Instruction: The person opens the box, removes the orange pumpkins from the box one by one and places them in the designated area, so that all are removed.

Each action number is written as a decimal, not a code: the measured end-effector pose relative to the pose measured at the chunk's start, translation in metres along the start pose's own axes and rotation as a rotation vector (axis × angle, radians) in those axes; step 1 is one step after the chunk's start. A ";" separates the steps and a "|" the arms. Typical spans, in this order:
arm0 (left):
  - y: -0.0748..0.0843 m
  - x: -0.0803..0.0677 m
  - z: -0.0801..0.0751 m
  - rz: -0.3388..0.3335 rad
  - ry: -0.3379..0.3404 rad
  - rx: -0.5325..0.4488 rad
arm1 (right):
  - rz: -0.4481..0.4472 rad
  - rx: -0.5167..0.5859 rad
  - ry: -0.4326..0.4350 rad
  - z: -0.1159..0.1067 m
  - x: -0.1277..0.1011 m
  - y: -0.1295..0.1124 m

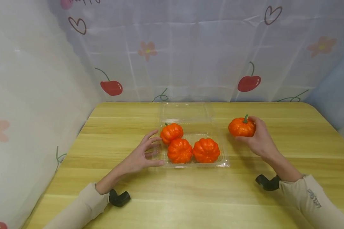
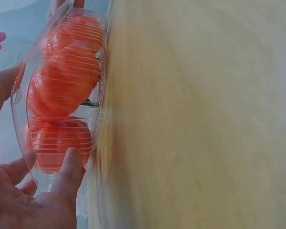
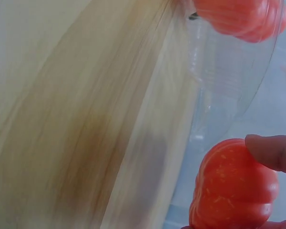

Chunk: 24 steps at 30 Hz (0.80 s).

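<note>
1. Pumpkin, small, orange, ribbed and green-stemmed, is what the action turns on, but first the biggest thing is noted: a light wooden table, on which everything is set.
2. A clear plastic clamshell tray is seen at the table's middle, its lid laid open toward the back; three more orange pumpkins are packed inside, touching each other.
3. The left hand is rested at the tray's left edge, fingers spread and fairly straight, with the thumb laid against the clear wall.
4. The right hand is held right of the tray, fingers curled around the lone pumpkin, which is kept just above the tabletop, well outside the tray.
5. That pumpkin is judged light, stiff and glossy, so likely a little slippery; a grip across the ribbed sides is safer than the thin stem.
</note>
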<state>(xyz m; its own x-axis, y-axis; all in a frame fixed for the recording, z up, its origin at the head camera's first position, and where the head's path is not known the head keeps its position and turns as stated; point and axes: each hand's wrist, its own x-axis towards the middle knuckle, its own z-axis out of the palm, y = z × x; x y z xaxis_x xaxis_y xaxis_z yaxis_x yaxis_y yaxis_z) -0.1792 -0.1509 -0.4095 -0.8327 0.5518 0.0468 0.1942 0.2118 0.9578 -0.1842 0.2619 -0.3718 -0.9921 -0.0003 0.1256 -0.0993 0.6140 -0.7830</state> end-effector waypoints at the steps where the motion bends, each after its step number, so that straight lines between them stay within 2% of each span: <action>1: 0.000 0.000 0.000 -0.003 0.001 0.000 | 0.001 -0.015 -0.002 0.000 0.001 0.002; 11: 0.000 0.000 0.000 -0.004 -0.002 -0.009 | 0.025 -0.115 -0.099 -0.003 0.009 0.022; 24: -0.002 0.001 0.001 -0.007 0.000 -0.019 | 0.076 -0.057 -0.121 -0.003 0.009 0.030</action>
<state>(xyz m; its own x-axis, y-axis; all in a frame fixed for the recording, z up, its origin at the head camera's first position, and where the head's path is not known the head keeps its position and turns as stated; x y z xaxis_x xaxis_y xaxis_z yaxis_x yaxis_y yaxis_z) -0.1796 -0.1502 -0.4115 -0.8339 0.5504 0.0403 0.1784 0.1998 0.9635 -0.1960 0.2825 -0.3929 -0.9989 -0.0456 -0.0097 -0.0229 0.6599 -0.7510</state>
